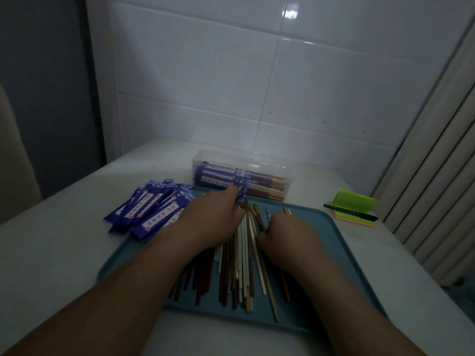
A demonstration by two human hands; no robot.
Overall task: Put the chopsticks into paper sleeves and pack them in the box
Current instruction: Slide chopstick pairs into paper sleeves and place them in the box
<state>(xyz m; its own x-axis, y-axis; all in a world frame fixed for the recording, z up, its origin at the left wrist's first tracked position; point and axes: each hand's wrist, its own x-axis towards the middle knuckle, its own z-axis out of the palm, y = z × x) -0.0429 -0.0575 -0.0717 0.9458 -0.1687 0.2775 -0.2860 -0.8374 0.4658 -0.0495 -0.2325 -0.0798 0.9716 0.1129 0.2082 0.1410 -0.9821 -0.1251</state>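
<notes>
Under the fingers lie loose chopsticks (pixel 241 265). Left fingers (pixel 231 196) seem to pinch a sleeve (pixel 243 198); right fingers (pixel 267 233) curl round a few. Next, the tips must meet the sleeve's mouth.

White desk (pixel 64 253) pushed against tiled wall. Blue tray (pixel 341 255) flat at centre, near front edge. Loose pile of purple paper sleeves (pixel 151 214) to the left, some flat on desk, some overlapping tray's left rim. Clear plastic box (pixel 259 163) just behind tray, touching or nearly touching its far rim. Stack of sticky notes (pixel 356 201) off to the right, apart from tray, black marker (pixel 349 211) across it.
</notes>
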